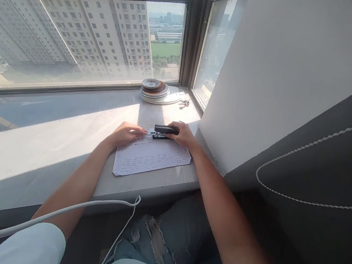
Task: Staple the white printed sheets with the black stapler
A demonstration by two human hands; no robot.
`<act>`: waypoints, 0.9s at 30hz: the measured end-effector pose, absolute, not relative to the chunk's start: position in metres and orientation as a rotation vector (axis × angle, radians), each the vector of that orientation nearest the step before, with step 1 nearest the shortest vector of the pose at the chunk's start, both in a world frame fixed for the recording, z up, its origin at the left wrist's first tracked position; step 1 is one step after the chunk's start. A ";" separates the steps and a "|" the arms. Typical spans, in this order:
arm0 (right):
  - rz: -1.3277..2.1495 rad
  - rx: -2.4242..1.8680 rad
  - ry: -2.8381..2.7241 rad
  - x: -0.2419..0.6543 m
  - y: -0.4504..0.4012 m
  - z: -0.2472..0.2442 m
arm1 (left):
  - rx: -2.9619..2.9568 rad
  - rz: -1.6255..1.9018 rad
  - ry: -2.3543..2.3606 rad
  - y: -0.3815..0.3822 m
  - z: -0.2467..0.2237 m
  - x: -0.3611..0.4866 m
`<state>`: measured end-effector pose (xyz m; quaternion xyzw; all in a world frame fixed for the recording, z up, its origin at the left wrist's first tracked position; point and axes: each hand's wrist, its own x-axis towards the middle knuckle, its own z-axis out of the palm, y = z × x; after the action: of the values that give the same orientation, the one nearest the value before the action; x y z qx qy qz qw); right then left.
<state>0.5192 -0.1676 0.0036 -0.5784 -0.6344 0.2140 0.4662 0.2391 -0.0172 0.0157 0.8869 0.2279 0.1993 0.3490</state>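
Observation:
A black stapler (163, 129) is held in my right hand (182, 135), its top arm raised from its base over the far part of some papers. My left hand (130, 131) is closed, its fingertips pinching a small silvery piece (151, 133) at the stapler's left end; whether that piece is loose or part of the stapler I cannot tell. Beneath both hands the white papers (152, 163), covered with rows of dark writing, lie on the pale window sill (78, 139).
Stacked plates (155, 92) stand in the window corner, with a small bunch of keys (184, 104) beside them. A white wall (278, 67) rises on the right. A white cable (72, 209) crosses in front of my left arm, and a beaded cord (260, 175) hangs at the right.

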 end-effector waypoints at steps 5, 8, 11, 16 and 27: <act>0.591 -1.262 -1.681 0.516 -0.167 0.003 | 2.292 0.603 0.487 -0.027 0.012 0.251; 0.656 -1.171 -1.699 0.513 -0.164 -0.001 | 2.338 0.697 0.463 -0.033 0.006 0.261; 0.685 -1.156 -1.679 0.513 -0.161 -0.006 | 2.396 0.702 0.498 -0.034 0.001 0.268; 0.722 -1.144 -1.641 0.513 -0.161 -0.006 | 2.371 0.736 0.555 -0.031 0.001 0.270; 0.740 -1.326 -1.618 0.518 -0.183 0.001 | 1.709 1.139 0.716 -0.021 0.008 0.263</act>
<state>0.5185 -0.1827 0.0010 -0.5351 -0.6529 0.2986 0.4451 0.2633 -0.0207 0.0081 0.6956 0.2916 0.4638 0.4647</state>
